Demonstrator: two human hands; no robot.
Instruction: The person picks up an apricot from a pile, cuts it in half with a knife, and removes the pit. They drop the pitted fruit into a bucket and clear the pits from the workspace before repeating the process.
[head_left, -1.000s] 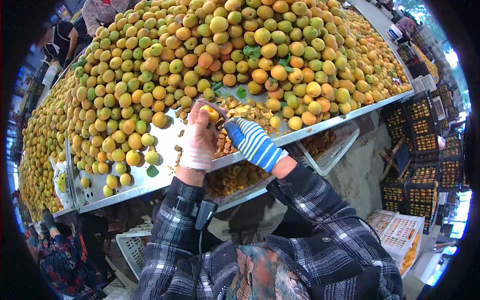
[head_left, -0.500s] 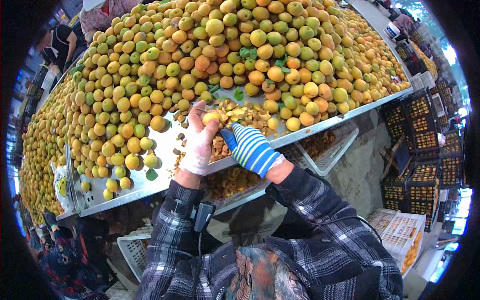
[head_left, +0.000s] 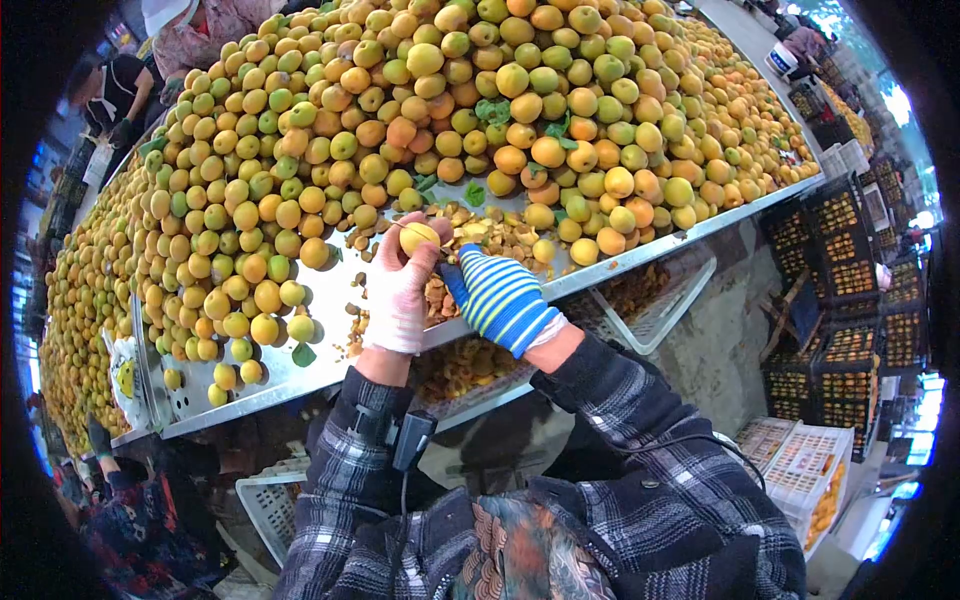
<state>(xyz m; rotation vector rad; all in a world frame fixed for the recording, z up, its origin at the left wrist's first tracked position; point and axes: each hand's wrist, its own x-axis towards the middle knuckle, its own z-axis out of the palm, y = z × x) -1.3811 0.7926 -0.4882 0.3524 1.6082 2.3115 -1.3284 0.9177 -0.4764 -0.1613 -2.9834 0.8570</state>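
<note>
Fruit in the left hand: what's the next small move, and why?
I'd probably ease the right hand in toward the fruit, with the left hand steady. The left fingers already pinch the fruit near the cut pieces, and the right hand is close beside it. Whatever the right hand holds is too small to make out.
</note>
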